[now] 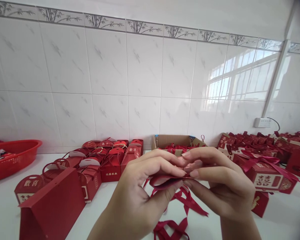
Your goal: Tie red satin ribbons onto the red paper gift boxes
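Both hands are raised in the middle of the head view, above the white table. My left hand (147, 186) pinches a red folded paper piece (162, 184), thumb below and fingers on top. On its other side my right hand (220, 181) grips the same piece, with fingertips close to those of my left hand. Most of the paper is hidden by the fingers, so its full shape cannot be made out. Below the hands, loose dark red ribbons (173, 228) lie on the table.
Several red gift boxes (111, 166) stand at left, behind a larger folded red card (57, 203). A red plastic basket (27, 156) sits far left. Against the tiled wall is a cardboard box (153, 142) of ribbons. At right, a ribbon-tied box (265, 173) fronts more boxes.
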Motion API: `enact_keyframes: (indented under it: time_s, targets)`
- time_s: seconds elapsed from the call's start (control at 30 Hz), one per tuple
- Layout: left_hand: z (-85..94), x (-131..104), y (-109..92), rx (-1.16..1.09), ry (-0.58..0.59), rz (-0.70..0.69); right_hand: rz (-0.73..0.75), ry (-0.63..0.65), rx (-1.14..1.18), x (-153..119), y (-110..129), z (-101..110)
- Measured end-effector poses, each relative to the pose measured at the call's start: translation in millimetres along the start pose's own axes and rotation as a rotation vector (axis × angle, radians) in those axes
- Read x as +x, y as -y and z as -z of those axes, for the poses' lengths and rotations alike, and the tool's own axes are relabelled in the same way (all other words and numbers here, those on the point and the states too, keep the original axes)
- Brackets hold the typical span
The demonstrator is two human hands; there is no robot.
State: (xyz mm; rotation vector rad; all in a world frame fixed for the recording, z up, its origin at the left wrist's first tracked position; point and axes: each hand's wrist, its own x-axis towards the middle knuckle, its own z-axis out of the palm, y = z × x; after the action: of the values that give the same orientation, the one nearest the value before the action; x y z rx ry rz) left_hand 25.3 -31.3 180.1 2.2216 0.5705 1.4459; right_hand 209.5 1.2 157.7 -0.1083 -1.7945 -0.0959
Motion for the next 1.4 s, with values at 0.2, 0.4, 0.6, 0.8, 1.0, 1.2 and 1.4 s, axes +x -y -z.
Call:
enact_keyframes:
  time_s: [0.2, 0.4, 0.6, 0.8, 1.0, 1.2, 1.4]
  targets:
    - [-2.0, 1, 0, 0.032, -0.045, -0.016, 0.005, -0.012, 0.014, 1, -1, -3]
    - [-4.2, 4, -1, 0.083, -0.11, -0.01, -0.027, -0.037, 0.036, 2, -1, -6]
    - [-5.1, 5, 1, 0.109, -0.125, 0.012, -0.047, -0.054, 0.08, 3, -2, -10]
    - [-11.0, 6, 3, 0.094, -0.196, 0.037, -0.109, -0.061, 0.081, 3, -3, -12]
    - [-13.3, 6, 3, 0.046, -0.258, 0.137, -0.224, -0.063, 0.093, 2, -1, -16]
    - [-11.6, 6, 7, 0.162, -0.245, 0.114, -0.344, -0.1, 0.176, 3, -4, -19]
    - [-12.2, 10, 13, 0.267, -0.302, 0.178, -0.433, -0.139, 0.229, 4, -10, -24]
